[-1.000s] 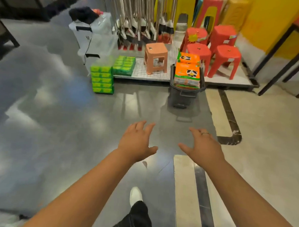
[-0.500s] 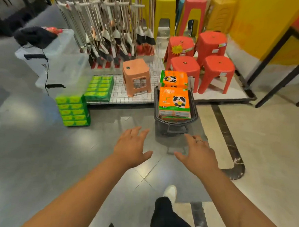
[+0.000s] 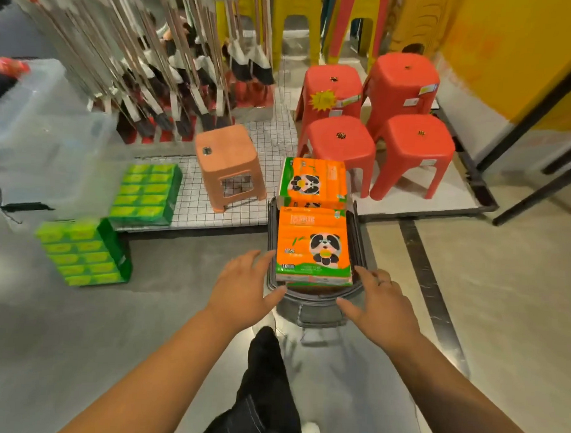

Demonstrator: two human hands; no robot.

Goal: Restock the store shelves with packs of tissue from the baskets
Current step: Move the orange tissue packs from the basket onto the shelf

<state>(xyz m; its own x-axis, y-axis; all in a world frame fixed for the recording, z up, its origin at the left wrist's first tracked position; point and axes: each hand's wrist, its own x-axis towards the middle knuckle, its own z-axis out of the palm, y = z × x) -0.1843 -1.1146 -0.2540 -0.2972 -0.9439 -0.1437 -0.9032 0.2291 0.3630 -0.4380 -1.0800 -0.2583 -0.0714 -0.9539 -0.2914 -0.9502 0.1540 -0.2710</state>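
An orange pack of tissue [image 3: 314, 247] is seen lying flat on top of the load in a dark basket [image 3: 359, 239] on the grey floor. A panda face is printed on its wrapper, a green band runs along its near edge, and white lettering is shown at its far end. A second orange pack [image 3: 313, 181] with the same panda print is seen at the far end of the basket, raised higher and tilted toward the camera.

The left hand [image 3: 242, 280] is held at the basket's near left corner and the right hand [image 3: 377, 302] at its near right corner, so that the near end of the top pack is flanked. Both hands are spread with relaxed fingers and nothing is grasped; whether the fingertips touch the pack cannot be told. A ring [image 3: 380, 281] is worn on the right hand.

Half a second earlier both hands were held short of the basket, over bare floor; now they have been brought up to its near rim, and the basket is seen from closer.

Left of the basket a stack of green packs [image 3: 83, 253] stands on the floor. Beyond the basket, a peach stool [image 3: 229, 168] and red stools [image 3: 339, 146] are set on a low platform.
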